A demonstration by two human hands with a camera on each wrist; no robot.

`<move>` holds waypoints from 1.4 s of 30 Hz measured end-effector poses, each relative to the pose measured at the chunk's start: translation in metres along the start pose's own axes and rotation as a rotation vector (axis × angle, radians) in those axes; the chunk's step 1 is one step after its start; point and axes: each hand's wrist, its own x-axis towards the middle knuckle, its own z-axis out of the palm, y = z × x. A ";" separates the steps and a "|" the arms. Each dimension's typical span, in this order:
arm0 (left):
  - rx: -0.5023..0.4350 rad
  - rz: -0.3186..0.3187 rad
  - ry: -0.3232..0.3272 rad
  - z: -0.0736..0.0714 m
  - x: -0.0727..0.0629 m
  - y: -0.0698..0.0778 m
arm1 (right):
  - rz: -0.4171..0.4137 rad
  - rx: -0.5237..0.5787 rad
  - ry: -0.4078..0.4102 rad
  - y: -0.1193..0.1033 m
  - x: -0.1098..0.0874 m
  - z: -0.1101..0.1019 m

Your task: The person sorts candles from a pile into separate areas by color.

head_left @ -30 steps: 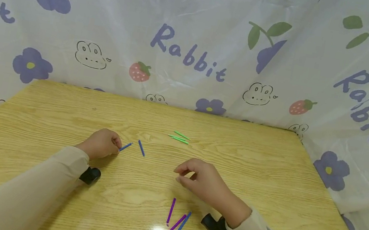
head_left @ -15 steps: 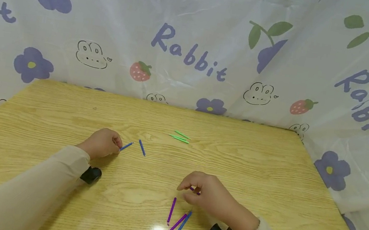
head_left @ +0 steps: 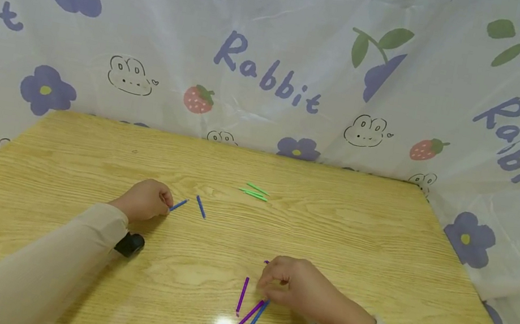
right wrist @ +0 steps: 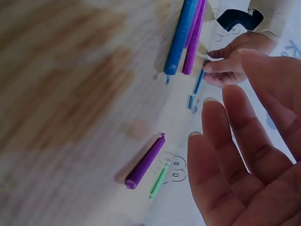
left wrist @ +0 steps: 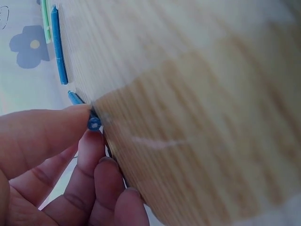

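Note:
My left hand (head_left: 144, 201) rests low over the table and pinches one end of a thin blue candle (head_left: 178, 205) between thumb and fingers; its round end (left wrist: 94, 124) shows in the left wrist view. A second blue candle (head_left: 201, 206) lies just beyond it. My right hand (head_left: 296, 285) hovers with loosely bent fingers and holds nothing. Below it lie two purple candles (head_left: 242, 295) and a blue candle (head_left: 258, 315) with a wick. Another purple candle (right wrist: 146, 162) lies past the right fingertips, mostly hidden by the hand in the head view.
Several green candles (head_left: 254, 195) lie together farther back on the wooden table (head_left: 359, 219). A white curtain (head_left: 282, 28) with rabbits and flowers hangs behind the table and along its sides. Each wrist carries a black camera mount (head_left: 129, 244).
My right hand has drawn back toward me and slightly right, off a purple candle that now lies partly behind it. The left hand keeps its pinch in the same place.

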 end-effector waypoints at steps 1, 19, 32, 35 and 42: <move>0.003 -0.002 0.001 0.000 0.000 0.000 | -0.013 -0.003 -0.005 0.001 -0.001 0.001; 0.030 -0.023 -0.008 -0.002 0.002 0.002 | -0.038 -0.159 -0.115 0.001 -0.006 0.002; 0.006 -0.005 -0.011 -0.001 0.006 -0.005 | -0.101 -0.324 -0.119 0.001 -0.005 0.004; -0.004 -0.020 -0.015 -0.002 0.004 -0.001 | -0.120 -0.344 -0.120 0.001 -0.004 0.004; 0.021 -0.016 -0.013 -0.001 0.002 0.001 | -0.162 -0.372 -0.150 0.002 -0.002 0.004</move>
